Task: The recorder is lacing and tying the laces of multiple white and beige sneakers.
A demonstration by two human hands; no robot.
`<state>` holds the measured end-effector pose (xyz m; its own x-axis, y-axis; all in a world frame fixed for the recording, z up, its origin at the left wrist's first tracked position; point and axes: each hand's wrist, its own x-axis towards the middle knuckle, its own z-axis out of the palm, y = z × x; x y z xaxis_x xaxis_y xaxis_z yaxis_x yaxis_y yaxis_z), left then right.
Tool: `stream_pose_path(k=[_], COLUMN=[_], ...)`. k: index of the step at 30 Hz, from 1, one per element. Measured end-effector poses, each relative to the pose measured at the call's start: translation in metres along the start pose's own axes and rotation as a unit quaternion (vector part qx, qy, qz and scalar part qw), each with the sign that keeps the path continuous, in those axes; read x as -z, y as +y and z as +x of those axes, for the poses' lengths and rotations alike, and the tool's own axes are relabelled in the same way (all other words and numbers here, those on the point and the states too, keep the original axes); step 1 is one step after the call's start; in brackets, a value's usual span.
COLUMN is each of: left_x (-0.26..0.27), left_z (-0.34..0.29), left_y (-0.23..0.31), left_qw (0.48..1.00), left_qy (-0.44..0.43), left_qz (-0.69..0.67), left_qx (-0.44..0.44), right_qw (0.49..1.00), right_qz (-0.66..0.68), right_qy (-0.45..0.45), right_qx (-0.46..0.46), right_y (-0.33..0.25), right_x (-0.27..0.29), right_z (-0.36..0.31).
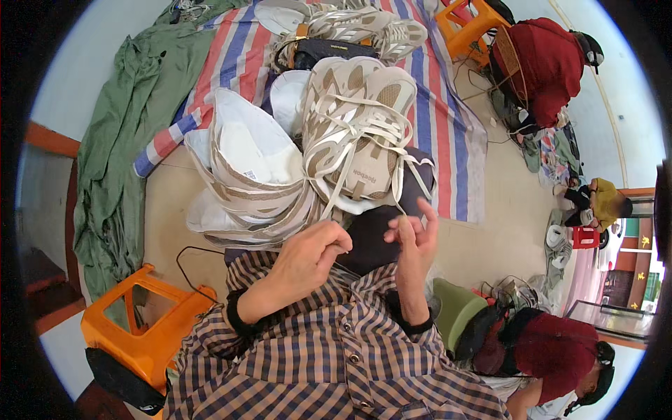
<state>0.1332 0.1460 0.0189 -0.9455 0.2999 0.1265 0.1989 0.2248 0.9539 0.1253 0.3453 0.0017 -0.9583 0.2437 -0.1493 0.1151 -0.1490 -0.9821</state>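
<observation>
On my lap and just beyond it lies a beige and white sneaker upper (374, 171) with tan mesh, its tongue toward me. Flat cream laces (381, 129) cross loosely over its opening, and two ends run down toward me. My left hand (308, 255) is closed in a pinch at the left lace end. With thumb and index finger my right hand (413, 241) pinches the right end, its other fingers partly raised. Against the upper's left side leans a stack of similar uppers (245, 168), their white linings showing. More laced uppers (343, 73) overlap just behind.
A striped red, white and blue sheet (455, 154) covers the floor ahead, bearing a black bag (332, 52) and more shoe uppers (402, 35). Green cloth (115, 140) hangs at left. An orange stool (140, 301) stands near left, a green seat (455, 311) near right. Other people sit at right.
</observation>
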Motion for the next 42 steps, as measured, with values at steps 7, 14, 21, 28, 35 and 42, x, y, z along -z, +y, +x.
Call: stream_pose_path(k=[7,14,21,28,35,42], left_x=[-0.023,-0.031,-0.043,-0.055,-0.056,-0.054], left_z=[0.034,0.049,0.048,0.04,0.036,0.039], left_y=[0.009,0.016,0.022,0.02,0.022,0.013], left_qw=[0.996,0.989,0.998,0.997,0.995,0.992], left_qy=[0.028,0.05,0.051,0.072,0.064,-0.034], left_qz=[0.015,0.076,0.018,0.02,0.064,0.089], left_qx=[-0.079,-0.113,-0.029,0.006,-0.033,-0.084], right_qw=[0.976,0.96,0.976,0.98,0.984,0.994], right_qz=[-0.189,-0.191,-0.119,-0.08,-0.074,-0.024], right_qy=[-0.081,-0.115,-0.115,-0.107,-0.105,-0.105], right_qx=[0.077,0.17,0.142,0.145,0.126,0.036], right_y=[-0.002,-0.005,-0.014,-0.009,-0.003,-0.01], right_x=[-0.004,-0.013,0.007,0.011,0.015,0.02], right_z=[-0.025,-0.012,-0.021,-0.019,-0.023,-0.027])
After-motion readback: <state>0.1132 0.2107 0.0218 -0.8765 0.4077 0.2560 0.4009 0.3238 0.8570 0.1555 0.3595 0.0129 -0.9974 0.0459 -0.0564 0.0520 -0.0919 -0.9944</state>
